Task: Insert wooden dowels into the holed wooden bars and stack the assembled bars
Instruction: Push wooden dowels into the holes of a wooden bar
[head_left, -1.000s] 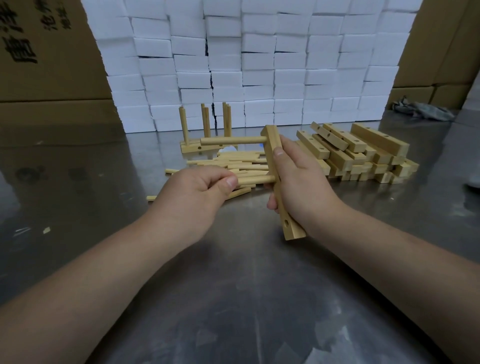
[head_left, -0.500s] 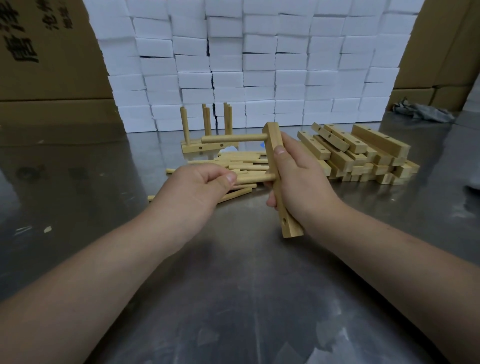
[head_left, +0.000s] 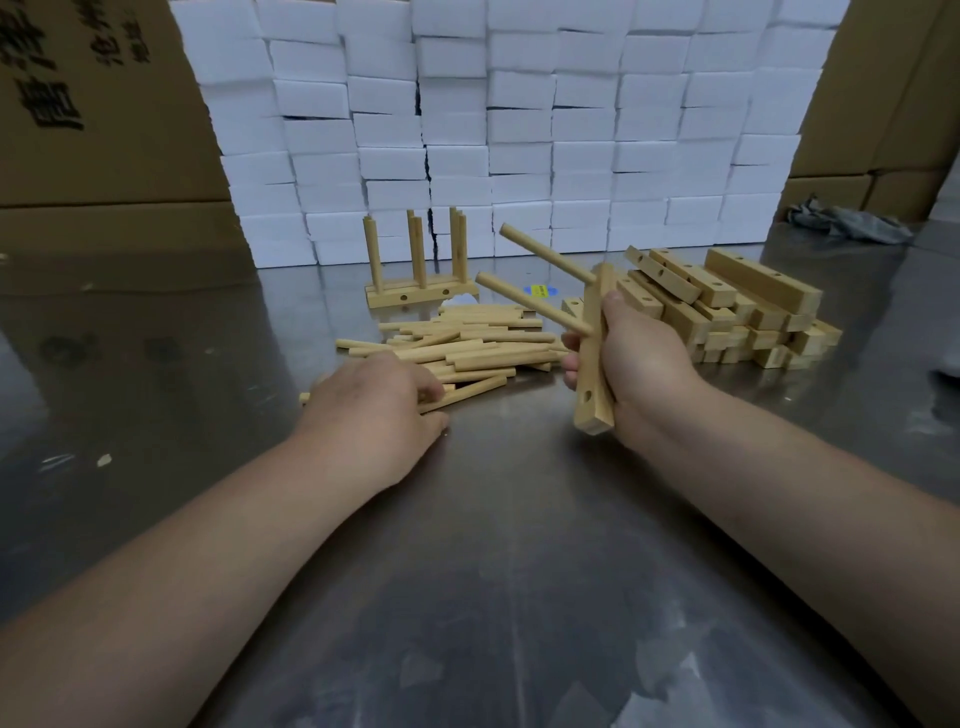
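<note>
My right hand (head_left: 636, 369) grips a holed wooden bar (head_left: 593, 384) held nearly upright above the table. Two dowels (head_left: 535, 304) stick out of the bar toward the upper left; one open hole shows near its lower end. My left hand (head_left: 379, 402) lies low on the near edge of the loose dowel pile (head_left: 467, 343), fingers curled over a dowel there. Behind the pile stands a finished bar assembly (head_left: 421, 293) with several dowels pointing up. A heap of holed bars (head_left: 727, 306) lies to the right.
A wall of white foam blocks (head_left: 519, 130) closes the back of the steel table (head_left: 493, 571). Cardboard boxes (head_left: 93, 130) stand at the left and far right. A crumpled grey cloth (head_left: 847, 221) lies at the back right.
My left hand let go of the second dowel, now seated in the bar, and dropped to the dowel pile. My right hand tilted the bar so both dowels point up-left.
</note>
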